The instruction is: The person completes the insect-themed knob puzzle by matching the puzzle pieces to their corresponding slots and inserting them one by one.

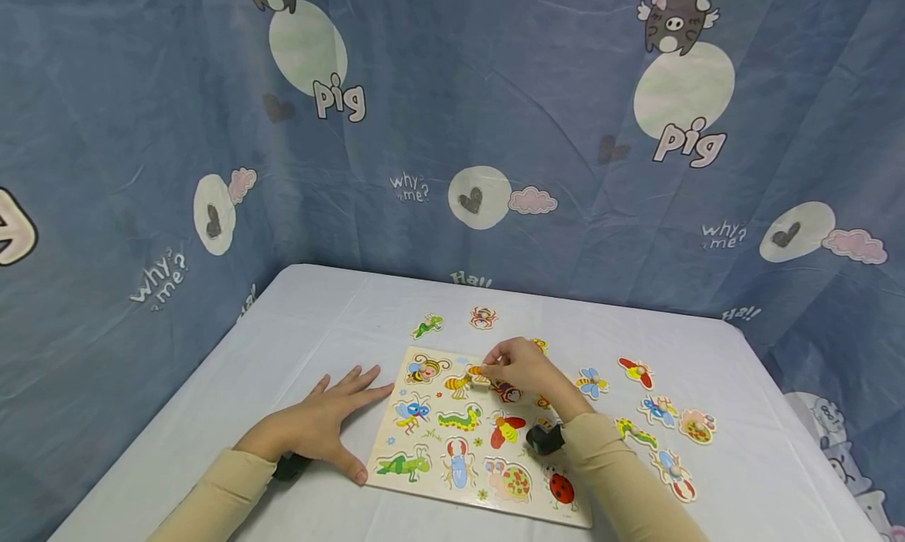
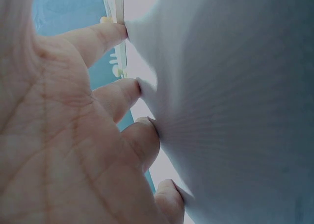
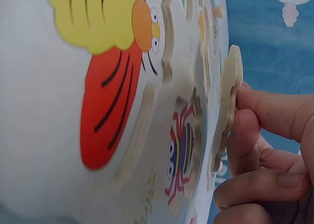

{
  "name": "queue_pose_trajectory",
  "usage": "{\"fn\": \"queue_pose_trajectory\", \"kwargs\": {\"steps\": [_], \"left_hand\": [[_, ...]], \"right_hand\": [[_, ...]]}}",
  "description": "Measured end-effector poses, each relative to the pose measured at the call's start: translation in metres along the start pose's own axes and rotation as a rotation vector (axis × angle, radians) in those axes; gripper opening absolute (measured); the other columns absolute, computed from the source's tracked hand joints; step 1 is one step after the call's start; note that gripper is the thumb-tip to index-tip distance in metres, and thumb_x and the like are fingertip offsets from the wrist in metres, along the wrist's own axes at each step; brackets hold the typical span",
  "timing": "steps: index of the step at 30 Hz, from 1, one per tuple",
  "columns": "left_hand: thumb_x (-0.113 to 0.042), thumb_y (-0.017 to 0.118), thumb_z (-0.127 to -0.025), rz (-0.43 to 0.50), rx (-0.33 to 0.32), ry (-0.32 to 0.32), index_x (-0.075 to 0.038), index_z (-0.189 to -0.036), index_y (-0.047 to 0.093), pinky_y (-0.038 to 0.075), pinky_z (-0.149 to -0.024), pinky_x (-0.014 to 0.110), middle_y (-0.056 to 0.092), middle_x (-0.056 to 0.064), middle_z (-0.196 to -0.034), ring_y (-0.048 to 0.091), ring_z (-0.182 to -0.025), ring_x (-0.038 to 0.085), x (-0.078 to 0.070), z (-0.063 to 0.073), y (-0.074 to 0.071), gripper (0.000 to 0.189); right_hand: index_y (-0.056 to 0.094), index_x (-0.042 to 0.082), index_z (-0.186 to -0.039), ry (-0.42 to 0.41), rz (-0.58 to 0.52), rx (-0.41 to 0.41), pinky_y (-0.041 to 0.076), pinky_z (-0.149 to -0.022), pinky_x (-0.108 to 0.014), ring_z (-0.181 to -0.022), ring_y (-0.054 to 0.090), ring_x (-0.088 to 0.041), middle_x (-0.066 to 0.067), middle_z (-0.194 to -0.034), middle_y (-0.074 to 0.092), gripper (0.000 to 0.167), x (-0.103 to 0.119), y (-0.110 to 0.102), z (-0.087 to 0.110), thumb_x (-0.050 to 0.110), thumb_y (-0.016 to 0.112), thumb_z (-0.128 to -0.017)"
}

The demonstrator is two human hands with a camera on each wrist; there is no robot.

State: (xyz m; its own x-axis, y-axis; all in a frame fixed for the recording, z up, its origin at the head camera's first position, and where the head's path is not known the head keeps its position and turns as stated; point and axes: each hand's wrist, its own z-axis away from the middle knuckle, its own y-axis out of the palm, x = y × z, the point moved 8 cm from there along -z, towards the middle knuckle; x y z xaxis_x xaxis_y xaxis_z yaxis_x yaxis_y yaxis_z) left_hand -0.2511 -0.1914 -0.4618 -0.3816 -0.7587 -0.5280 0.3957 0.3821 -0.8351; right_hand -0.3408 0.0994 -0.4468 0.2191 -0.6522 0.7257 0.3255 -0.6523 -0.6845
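Observation:
A wooden insect puzzle board (image 1: 424,479) lies on the white table, with printed, cut-out insect shapes across it. Between thumb and fingertips, my right hand (image 1: 523,367) pinches a wooden puzzle piece (image 3: 227,106) over the upper part of the board. From the head view its face looks orange and striped; in the right wrist view it is tilted almost edge-on, near the spider recess (image 3: 182,150). My left hand (image 1: 321,420) lies spread with fingers straight on the table, its thumb and index fingertip at the board's left edge.
Behind the board lie a green grasshopper piece (image 1: 427,326) and a spider piece (image 1: 484,317). To the right are several loose pieces, among them a blue dragonfly-like piece (image 1: 591,382), a red-winged piece (image 1: 636,373), a caterpillar (image 1: 636,433) and a beetle (image 1: 674,475). A blue printed curtain (image 1: 424,133) hangs behind.

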Motion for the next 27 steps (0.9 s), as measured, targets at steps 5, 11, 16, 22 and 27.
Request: {"fn": "queue_pose_trajectory", "kwargs": {"steps": [5,11,16,22,27], "left_hand": [[-0.065,0.100,-0.057,0.000,0.001,0.001,-0.025,-0.168,0.040,0.000,-0.124,0.084,0.018,0.014,-0.181,0.009,-0.166,0.051,0.000,0.000,0.000,0.132],[-0.065,0.100,-0.057,0.000,0.000,-0.001,-0.025,-0.168,0.040,0.000,-0.124,0.084,0.018,0.014,-0.181,0.008,-0.167,0.050,0.000,0.000,0.000,0.132],[-0.064,0.100,-0.057,0.001,0.001,-0.002,-0.026,-0.168,0.040,0.000,-0.124,0.084,0.018,0.014,-0.181,0.008,-0.167,0.050,0.000,0.000,0.000,0.132],[-0.065,0.100,-0.057,0.002,-0.001,0.003,-0.025,-0.168,0.040,0.000,-0.124,0.084,0.018,0.014,-0.181,0.008,-0.167,0.051,0.000,0.000,0.000,0.132],[-0.064,0.100,-0.058,0.004,0.001,0.001,-0.024,-0.167,0.041,0.000,-0.124,0.084,0.018,0.014,-0.181,0.008,-0.166,0.051,-0.001,0.001,0.000,0.131]], "right_hand": [[0.080,0.008,-0.100,-0.012,0.028,0.016,0.037,-0.055,-0.025,-0.058,0.044,-0.011,0.001,-0.068,0.061,0.015,0.004,0.006,-0.002,0.023,0.077,-0.101],[0.079,0.010,-0.097,-0.007,0.029,0.025,0.038,-0.055,-0.024,-0.059,0.046,-0.010,0.003,-0.069,0.061,0.013,0.010,0.013,-0.003,0.023,0.078,-0.100],[0.078,0.011,-0.096,-0.011,0.035,0.038,0.038,-0.054,-0.022,-0.058,0.046,-0.010,0.004,-0.067,0.059,0.011,0.014,0.019,-0.004,0.022,0.078,-0.100],[0.077,0.010,-0.096,-0.024,0.015,0.060,0.037,-0.052,-0.023,-0.057,0.044,-0.010,0.004,-0.068,0.058,0.011,0.019,0.023,-0.004,0.020,0.078,-0.100],[0.077,0.011,-0.095,-0.026,0.007,0.071,0.038,-0.050,-0.024,-0.056,0.044,-0.011,0.005,-0.066,0.056,0.010,0.020,0.026,-0.005,0.020,0.079,-0.099]]}}
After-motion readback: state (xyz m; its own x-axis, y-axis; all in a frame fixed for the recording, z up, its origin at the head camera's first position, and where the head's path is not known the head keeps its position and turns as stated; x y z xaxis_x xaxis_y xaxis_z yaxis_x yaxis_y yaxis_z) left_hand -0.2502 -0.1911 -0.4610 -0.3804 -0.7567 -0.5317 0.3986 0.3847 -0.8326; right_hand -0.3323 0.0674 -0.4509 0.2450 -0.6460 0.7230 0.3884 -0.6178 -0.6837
